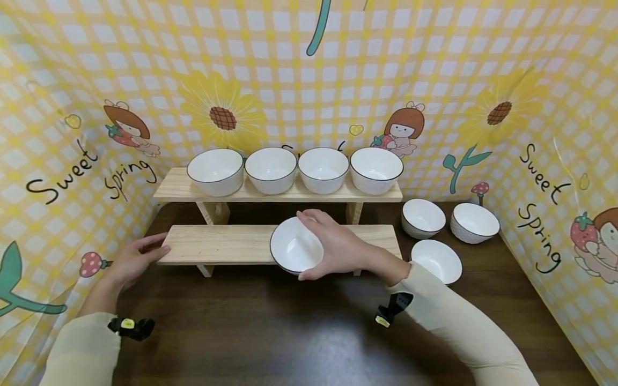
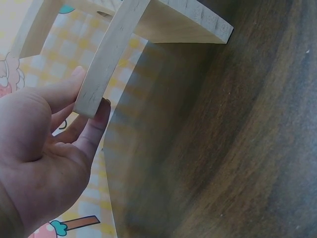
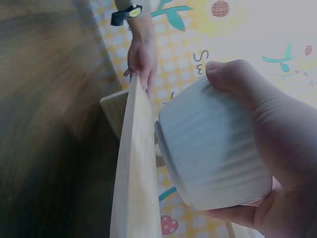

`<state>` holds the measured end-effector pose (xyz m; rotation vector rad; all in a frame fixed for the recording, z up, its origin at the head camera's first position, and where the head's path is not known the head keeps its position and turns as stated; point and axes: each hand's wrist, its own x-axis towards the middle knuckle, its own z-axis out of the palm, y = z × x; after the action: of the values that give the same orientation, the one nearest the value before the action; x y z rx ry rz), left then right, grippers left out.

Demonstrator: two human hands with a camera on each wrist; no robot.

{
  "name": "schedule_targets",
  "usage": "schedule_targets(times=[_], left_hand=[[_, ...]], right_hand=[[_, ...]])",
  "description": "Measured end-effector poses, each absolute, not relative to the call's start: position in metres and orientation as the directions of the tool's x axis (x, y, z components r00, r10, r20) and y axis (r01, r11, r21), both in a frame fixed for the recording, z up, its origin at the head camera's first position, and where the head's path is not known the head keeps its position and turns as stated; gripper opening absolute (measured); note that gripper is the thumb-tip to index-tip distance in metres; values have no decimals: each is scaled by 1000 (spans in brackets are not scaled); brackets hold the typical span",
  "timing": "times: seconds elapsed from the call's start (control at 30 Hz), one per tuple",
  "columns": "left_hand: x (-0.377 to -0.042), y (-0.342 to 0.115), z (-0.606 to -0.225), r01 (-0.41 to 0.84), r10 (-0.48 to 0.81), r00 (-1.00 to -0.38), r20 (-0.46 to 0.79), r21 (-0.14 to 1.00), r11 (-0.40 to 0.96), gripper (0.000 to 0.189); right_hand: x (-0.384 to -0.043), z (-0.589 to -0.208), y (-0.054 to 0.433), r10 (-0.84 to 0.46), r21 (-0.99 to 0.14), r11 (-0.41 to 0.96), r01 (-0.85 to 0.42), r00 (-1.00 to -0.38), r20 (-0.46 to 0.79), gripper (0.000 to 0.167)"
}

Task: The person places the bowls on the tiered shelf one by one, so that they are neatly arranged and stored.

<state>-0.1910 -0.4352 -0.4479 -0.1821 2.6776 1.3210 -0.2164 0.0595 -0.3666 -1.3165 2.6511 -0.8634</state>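
My right hand [image 1: 340, 244] grips a white bowl [image 1: 295, 247] with a dark rim by its side, thumb and fingers spread around it. The bowl overlaps the middle of the lower wooden shelf board [image 1: 217, 244] in the head view. Seen from the right wrist, its ribbed outer wall [image 3: 218, 144] stands beside the board's long edge. At the board's left end my left hand [image 1: 137, 260] pinches the wood, thumb on one face and fingers on the other, as the left wrist view shows.
Several white bowls stand in a row on the upper wooden shelf [image 1: 169, 185]. On the dark table [image 1: 289, 332], to the right, are a bowl [image 1: 423, 219], another bowl [image 1: 475, 222] and a third bowl [image 1: 436, 261] near my right forearm. Checked cloth [image 1: 309, 107] hangs behind and at both sides.
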Motion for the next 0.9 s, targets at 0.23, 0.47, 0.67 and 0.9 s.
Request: schedule_targets(times=[0.23, 0.47, 0.67, 0.9], left_hand=[[-192, -435, -449, -170, -44, -983, -181, 779, 604, 78], [-193, -436, -449, -203, -56, -976, -211, 780, 592, 80], [-192, -438, -449, -224, -62, -971, -231, 784, 579, 82], [-192, -437, -449, -221, -58, -971, -230, 789, 574, 82]], right_hand=[[-218, -363, 40, -759, -517, 478, -711, -630, 165, 122], [-220, -363, 20, -765, -503, 494, -709, -629, 136, 122], [-222, -364, 1, -765, -474, 519, -711, -634, 113, 123], [-224, -365, -22, -758, -471, 529, -706, -643, 112, 124]])
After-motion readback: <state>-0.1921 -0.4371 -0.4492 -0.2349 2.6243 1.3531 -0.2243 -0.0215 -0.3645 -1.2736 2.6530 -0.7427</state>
